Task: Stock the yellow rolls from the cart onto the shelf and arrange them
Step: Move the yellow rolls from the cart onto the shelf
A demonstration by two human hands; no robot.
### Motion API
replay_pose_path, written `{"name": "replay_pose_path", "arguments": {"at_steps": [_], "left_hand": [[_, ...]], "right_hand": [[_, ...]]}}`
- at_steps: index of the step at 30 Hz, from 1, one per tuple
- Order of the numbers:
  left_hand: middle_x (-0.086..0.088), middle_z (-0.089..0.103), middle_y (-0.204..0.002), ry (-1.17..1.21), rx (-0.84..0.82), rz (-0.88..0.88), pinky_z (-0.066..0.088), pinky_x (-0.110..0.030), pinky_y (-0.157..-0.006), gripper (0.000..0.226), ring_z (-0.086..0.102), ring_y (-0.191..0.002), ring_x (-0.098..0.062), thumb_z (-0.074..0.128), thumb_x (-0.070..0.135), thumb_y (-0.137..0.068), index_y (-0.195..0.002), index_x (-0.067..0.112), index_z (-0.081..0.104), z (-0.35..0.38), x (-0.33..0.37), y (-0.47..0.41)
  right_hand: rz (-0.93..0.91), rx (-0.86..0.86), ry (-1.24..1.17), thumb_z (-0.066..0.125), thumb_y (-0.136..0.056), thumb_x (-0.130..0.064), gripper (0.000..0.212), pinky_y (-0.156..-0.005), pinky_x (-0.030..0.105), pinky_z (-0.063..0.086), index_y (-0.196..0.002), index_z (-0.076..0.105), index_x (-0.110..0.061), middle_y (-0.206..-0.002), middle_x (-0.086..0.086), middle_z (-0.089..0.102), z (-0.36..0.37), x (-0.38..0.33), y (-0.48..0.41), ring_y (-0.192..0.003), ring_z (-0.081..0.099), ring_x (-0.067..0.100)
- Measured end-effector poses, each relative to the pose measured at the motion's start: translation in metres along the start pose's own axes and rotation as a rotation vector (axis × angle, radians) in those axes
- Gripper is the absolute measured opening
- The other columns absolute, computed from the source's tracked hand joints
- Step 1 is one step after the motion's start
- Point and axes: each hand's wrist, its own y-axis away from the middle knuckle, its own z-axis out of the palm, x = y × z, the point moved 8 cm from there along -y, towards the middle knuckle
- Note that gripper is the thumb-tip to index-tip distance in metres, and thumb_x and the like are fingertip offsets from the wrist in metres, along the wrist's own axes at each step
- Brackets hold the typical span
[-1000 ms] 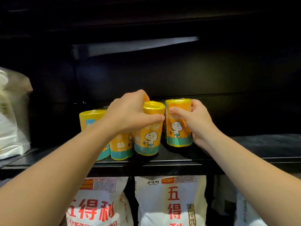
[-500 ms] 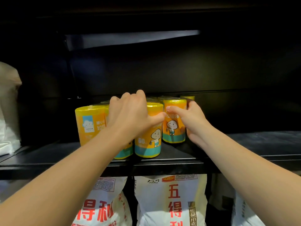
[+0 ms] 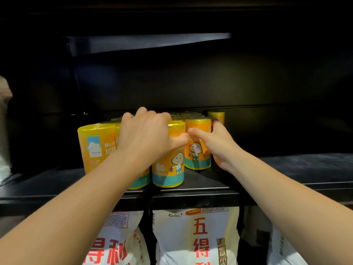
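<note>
Both hands are up on the black shelf, right in the bunch of yellow rolls. The left hand is curled over the top of the middle roll with its thumb pressed on the front, so it's gripping that one. The right hand wraps the right roll, thumb in front, fingers behind. The left roll stands upright just beside, with more packed behind. White bags sit one level down.
</note>
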Motion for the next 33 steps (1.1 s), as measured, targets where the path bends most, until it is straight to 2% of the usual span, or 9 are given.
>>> {"name": "replay_pose_path", "arguments": {"at_steps": [4, 11, 14, 18, 21, 23, 25, 27, 33], "left_hand": [[-0.002, 0.065, -0.116, -0.03, -0.037, -0.03, 0.043, -0.04, -0.09, 0.082, 0.052, -0.115, -0.023, 0.034, 0.083, -0.079, -0.132, 0.024, 0.055, 0.0, 0.001, 0.001], [-0.002, 0.063, -0.122, -0.022, -0.038, -0.064, 0.043, -0.04, -0.093, 0.084, 0.051, -0.12, -0.023, 0.035, 0.084, -0.079, -0.135, 0.025, 0.054, -0.001, 0.002, 0.003], [-0.003, 0.061, -0.126, -0.005, -0.04, -0.051, 0.043, -0.041, -0.095, 0.083, 0.05, -0.121, -0.024, 0.039, 0.083, -0.079, -0.137, 0.025, 0.052, -0.003, 0.001, 0.004], [-0.004, 0.056, -0.126, 0.054, -0.013, -0.025, 0.045, -0.038, -0.094, 0.081, 0.051, -0.117, -0.023, 0.05, 0.078, -0.079, -0.139, 0.025, 0.048, -0.007, 0.002, 0.005], [-0.002, 0.058, -0.121, 0.04, 0.02, -0.02, 0.047, -0.037, -0.089, 0.08, 0.054, -0.113, -0.021, 0.047, 0.08, -0.079, -0.134, 0.023, 0.052, -0.01, 0.003, 0.008], [-0.002, 0.059, -0.12, 0.009, 0.027, -0.032, 0.047, -0.037, -0.088, 0.084, 0.054, -0.111, -0.021, 0.041, 0.084, -0.076, -0.132, 0.022, 0.055, -0.013, 0.003, 0.01], [-0.003, 0.058, -0.122, 0.024, 0.031, -0.047, 0.046, -0.037, -0.09, 0.087, 0.053, -0.113, -0.021, 0.037, 0.085, -0.075, -0.133, 0.022, 0.055, -0.018, 0.004, 0.014], [-0.002, 0.057, -0.123, 0.105, 0.061, -0.053, 0.046, -0.036, -0.091, 0.083, 0.052, -0.114, -0.02, 0.043, 0.081, -0.077, -0.133, 0.021, 0.055, -0.026, 0.005, 0.017], [-0.001, 0.057, -0.12, 0.324, 0.249, -0.058, 0.046, -0.036, -0.091, 0.048, 0.052, -0.112, -0.019, 0.059, 0.052, -0.089, -0.124, 0.019, 0.061, -0.056, 0.002, 0.043]], "right_hand": [[-0.018, 0.003, 0.047, 0.075, -0.084, -0.031, 0.046, -0.083, 0.035, 0.055, -0.122, 0.05, -0.031, -0.11, -0.007, 0.065, -0.001, 0.001, -0.003, -0.102, 0.064, 0.013], [-0.034, -0.007, 0.142, 0.075, -0.084, -0.037, 0.048, -0.072, 0.026, 0.049, -0.12, 0.043, -0.035, -0.105, -0.014, 0.058, -0.004, -0.004, 0.002, -0.1, 0.059, 0.01], [-0.053, -0.019, 0.21, 0.078, -0.082, -0.035, 0.064, -0.082, 0.031, 0.05, -0.134, 0.041, -0.03, -0.117, -0.009, 0.057, -0.006, -0.009, 0.007, -0.109, 0.059, 0.014], [-0.074, -0.042, 0.288, 0.081, -0.079, -0.031, 0.092, -0.091, 0.034, 0.05, -0.151, 0.025, -0.022, -0.136, -0.002, 0.051, -0.014, -0.018, 0.015, -0.121, 0.054, 0.016], [-0.083, 0.005, 0.327, 0.081, -0.078, -0.037, 0.097, -0.1, 0.043, 0.05, -0.153, 0.022, -0.022, -0.149, 0.003, 0.044, -0.027, -0.022, 0.02, -0.133, 0.048, 0.023], [-0.117, 0.035, 0.347, 0.08, -0.079, -0.036, 0.093, -0.102, 0.044, 0.048, -0.152, 0.024, -0.021, -0.152, 0.004, 0.042, -0.034, -0.026, 0.025, -0.136, 0.045, 0.023], [-0.179, 0.058, 0.351, 0.079, -0.081, -0.034, 0.089, -0.101, 0.041, 0.047, -0.152, 0.027, -0.022, -0.152, 0.002, 0.041, -0.039, -0.033, 0.031, -0.136, 0.043, 0.021], [-0.274, 0.052, 0.375, 0.078, -0.082, -0.031, 0.082, -0.1, 0.034, 0.045, -0.149, 0.031, -0.023, -0.149, -0.001, 0.042, -0.04, -0.044, 0.039, -0.134, 0.043, 0.017], [-0.541, 0.001, 0.351, 0.074, -0.086, -0.026, 0.056, -0.084, 0.009, 0.041, -0.134, 0.046, -0.025, -0.129, -0.009, 0.048, -0.03, -0.077, 0.076, -0.116, 0.046, 0.001]]}}
